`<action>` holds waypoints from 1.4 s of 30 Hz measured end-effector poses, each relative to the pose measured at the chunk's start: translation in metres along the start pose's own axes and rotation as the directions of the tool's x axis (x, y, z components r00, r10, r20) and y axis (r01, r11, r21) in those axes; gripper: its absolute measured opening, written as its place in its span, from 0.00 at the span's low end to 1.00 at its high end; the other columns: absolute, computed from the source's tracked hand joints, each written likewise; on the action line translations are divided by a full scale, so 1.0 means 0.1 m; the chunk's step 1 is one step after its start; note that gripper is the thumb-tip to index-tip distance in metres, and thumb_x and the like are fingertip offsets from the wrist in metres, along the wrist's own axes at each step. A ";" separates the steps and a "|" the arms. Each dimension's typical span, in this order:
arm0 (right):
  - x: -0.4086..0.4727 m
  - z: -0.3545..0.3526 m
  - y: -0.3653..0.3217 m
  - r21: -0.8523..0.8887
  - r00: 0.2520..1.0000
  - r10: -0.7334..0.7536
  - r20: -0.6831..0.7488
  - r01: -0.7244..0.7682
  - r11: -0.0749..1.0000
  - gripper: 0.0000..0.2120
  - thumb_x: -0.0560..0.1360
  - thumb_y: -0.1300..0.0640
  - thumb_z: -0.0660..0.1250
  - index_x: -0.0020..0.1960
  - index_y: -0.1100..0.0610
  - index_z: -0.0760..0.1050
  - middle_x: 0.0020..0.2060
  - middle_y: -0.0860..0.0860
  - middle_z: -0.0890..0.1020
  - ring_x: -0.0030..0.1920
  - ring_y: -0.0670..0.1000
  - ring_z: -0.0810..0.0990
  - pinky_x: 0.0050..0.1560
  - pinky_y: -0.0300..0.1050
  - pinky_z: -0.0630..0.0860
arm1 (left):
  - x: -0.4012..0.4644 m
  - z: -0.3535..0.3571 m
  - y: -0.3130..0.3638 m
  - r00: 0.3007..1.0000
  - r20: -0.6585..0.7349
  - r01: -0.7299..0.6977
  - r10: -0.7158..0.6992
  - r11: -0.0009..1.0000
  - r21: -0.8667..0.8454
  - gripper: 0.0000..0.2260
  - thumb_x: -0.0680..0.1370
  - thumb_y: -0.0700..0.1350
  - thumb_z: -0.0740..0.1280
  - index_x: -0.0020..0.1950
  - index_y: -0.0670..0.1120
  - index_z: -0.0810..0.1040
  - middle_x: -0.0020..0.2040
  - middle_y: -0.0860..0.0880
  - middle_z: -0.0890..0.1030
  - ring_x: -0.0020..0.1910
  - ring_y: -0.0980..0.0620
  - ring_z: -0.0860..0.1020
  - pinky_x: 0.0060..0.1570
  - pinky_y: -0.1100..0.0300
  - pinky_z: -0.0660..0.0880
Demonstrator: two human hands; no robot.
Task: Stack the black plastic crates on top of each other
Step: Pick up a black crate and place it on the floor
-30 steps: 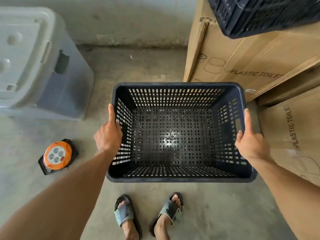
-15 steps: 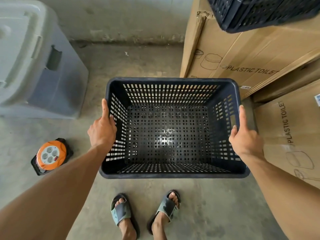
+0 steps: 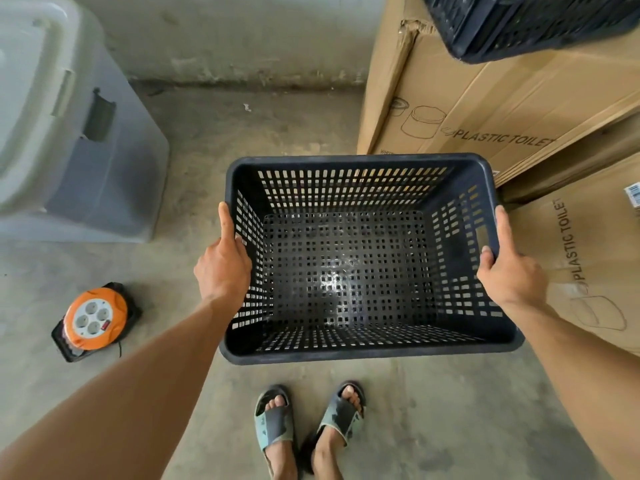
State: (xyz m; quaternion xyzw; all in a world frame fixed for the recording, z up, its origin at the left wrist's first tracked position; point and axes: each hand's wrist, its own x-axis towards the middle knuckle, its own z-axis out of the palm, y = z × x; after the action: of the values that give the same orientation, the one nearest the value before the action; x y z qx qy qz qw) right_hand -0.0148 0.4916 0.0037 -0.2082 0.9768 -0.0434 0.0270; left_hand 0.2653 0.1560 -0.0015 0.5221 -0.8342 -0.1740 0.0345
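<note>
I'm looking down at a bare concrete floor [image 3: 242, 140] that meets a stained wall along the top of the view. Held above that floor, open side up and empty, is a black plastic crate [image 3: 346, 271] with perforated walls and base; it sits in the middle of my view, over the ground just ahead of two feet in grey slide sandals [image 3: 308, 424]. My left hand [image 3: 223, 268] grips the crate's left rim, thumb lying along the top edge and the fingers curled out of sight on the outer side. My right hand [image 3: 509, 271] clamps the right rim in the same way, thumb stretched along the edge and fingers wrapped beneath it, so both hands are closed on the crate. A second black crate [image 3: 526, 26] rests up at the top right, on a tall cardboard box [image 3: 485, 109] printed "PLASTIC TOILET". Another cardboard box [image 3: 588, 258] with the same print stands just beside the held crate's right side, behind my right hand. Off to the left a grey lidded storage bin [image 3: 69, 140] stands on the floor, and nearer me, well apart from the crate, lies an orange cable reel [image 3: 93, 320] with four sockets.
</note>
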 end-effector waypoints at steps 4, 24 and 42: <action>0.01 0.04 -0.01 -0.003 0.998 -0.001 -0.061 0.001 1.000 0.37 0.80 0.55 0.64 0.81 0.44 0.48 0.24 0.55 0.70 0.24 0.58 0.71 0.30 0.50 0.75 | 0.00 0.00 0.02 1.000 -0.011 0.002 -0.002 1.000 0.021 0.29 0.84 0.46 0.54 0.82 0.54 0.45 0.35 0.46 0.75 0.32 0.45 0.72 0.36 0.52 0.67; 0.38 -0.08 0.05 0.160 0.986 -0.126 -0.106 0.142 0.977 0.33 0.83 0.40 0.48 0.82 0.55 0.44 0.79 0.61 0.55 0.78 0.61 0.53 0.76 0.64 0.51 | 0.09 0.05 0.10 0.904 -0.029 -0.391 0.427 0.851 0.349 0.34 0.83 0.61 0.47 0.82 0.44 0.44 0.82 0.41 0.43 0.80 0.41 0.43 0.77 0.43 0.39; 0.26 -0.15 -0.02 0.012 0.976 -0.064 0.210 0.063 0.998 0.39 0.82 0.42 0.56 0.81 0.56 0.38 0.79 0.66 0.47 0.78 0.65 0.49 0.77 0.62 0.47 | 0.21 -0.01 -0.05 0.962 0.187 -0.263 0.198 0.852 0.452 0.36 0.81 0.64 0.45 0.79 0.48 0.31 0.79 0.41 0.31 0.78 0.40 0.35 0.75 0.42 0.35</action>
State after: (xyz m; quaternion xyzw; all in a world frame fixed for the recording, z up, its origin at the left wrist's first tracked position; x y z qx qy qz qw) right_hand -0.0390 0.4798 0.0184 -0.2426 0.9612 -0.0244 0.1294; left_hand 0.2603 0.1356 -0.0049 0.3981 -0.9082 0.0056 -0.1290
